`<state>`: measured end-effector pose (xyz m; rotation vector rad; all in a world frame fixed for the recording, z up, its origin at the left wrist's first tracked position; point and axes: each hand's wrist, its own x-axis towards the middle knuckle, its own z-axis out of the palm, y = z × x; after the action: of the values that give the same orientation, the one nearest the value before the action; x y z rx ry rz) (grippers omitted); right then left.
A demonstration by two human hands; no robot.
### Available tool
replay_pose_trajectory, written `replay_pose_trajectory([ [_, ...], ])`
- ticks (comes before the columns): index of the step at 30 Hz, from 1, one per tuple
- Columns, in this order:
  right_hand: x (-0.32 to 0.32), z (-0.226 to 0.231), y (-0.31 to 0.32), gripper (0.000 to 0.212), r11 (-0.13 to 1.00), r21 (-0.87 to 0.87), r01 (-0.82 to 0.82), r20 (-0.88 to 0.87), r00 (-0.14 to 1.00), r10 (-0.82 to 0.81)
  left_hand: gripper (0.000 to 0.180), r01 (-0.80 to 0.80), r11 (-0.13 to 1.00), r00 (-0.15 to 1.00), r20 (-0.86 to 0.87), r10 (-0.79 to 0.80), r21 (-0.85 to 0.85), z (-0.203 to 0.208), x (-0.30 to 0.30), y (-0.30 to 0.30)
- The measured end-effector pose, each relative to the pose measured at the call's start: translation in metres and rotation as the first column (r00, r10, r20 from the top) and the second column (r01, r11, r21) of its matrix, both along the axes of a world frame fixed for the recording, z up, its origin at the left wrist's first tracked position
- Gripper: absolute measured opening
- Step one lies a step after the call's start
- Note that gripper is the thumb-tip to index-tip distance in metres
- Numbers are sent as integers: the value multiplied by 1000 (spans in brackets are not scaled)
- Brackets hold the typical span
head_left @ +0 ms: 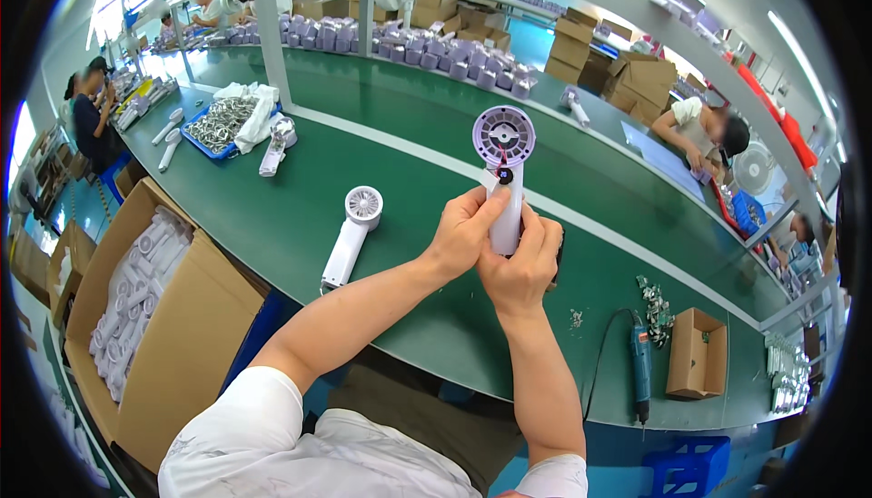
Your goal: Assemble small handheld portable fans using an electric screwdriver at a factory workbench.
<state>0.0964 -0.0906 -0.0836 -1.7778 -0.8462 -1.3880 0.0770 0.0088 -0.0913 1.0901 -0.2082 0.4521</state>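
Both my hands are closed on a handheld fan (pixel 513 212), held upright above the green desk (pixel 272 216), purple-ringed head uppermost. The left hand (pixel 465 233) has its thumb on the front of the handle, just below a small dark round display (pixel 505 174); the right hand (pixel 518 266) grips lower down. The fingers cover much of the handle, and its back is out of sight. Thin red wires show above the display; I can't make out where they run. A dark object (pixel 559 257) behind the right hand is mostly hidden; kind unclear.

Containers: large open carton (pixel 195 339), left, heaped with white fan parts, the lower layers concealed. Blue tray (pixel 202 147), farther off: piled metal rings, one side covered by a white plastic bag (pixel 257 114). Small cardboard box (pixel 686 387), right, beside the power screwdriver (pixel 641 371): a small greenish piece inside, too small to identify.
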Motion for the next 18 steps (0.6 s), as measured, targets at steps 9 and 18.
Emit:
replay_pose_trajectory([
  [9,-5,-23,1,43,1000,-4,-16,-95,995,15,33,50,997,997,-67,-47,50,-29,-6,8],
  [18,-12,-27,0,43,999,-48,-16,-163,987,8,34,62,998,997,-46,-62,-10,-26,-16,4],
])
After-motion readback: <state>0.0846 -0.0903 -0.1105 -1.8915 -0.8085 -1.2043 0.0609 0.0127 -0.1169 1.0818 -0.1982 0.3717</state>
